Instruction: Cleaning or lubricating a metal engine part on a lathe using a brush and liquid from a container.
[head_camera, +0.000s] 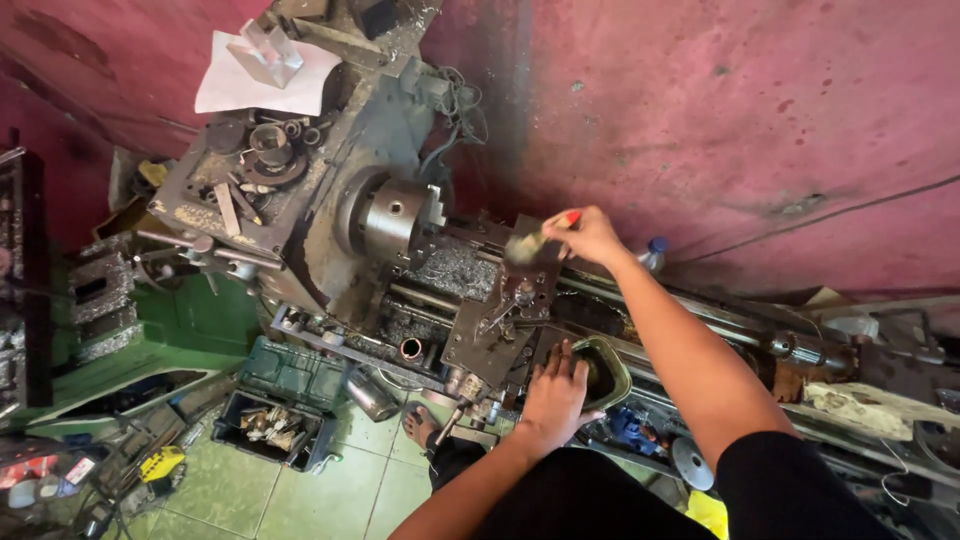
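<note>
I look down on a grimy metal lathe (330, 190). My right hand (590, 235) holds a paintbrush (530, 243) with a red-tipped handle, bristles down over the tool post (520, 295) and the swarf-covered bed beside the chuck (395, 220). My left hand (553, 395) rests flat, fingers spread, on the lathe's carriage next to a dark oval tin (603, 372).
A sheet of white paper (262, 78) and loose fittings lie on the headstock. A green toolbox (285, 400) with parts stands on the green tiled floor beside my bare foot (418, 425). A red wall (720, 110) rises behind the lathe. Rags and clutter lie at right.
</note>
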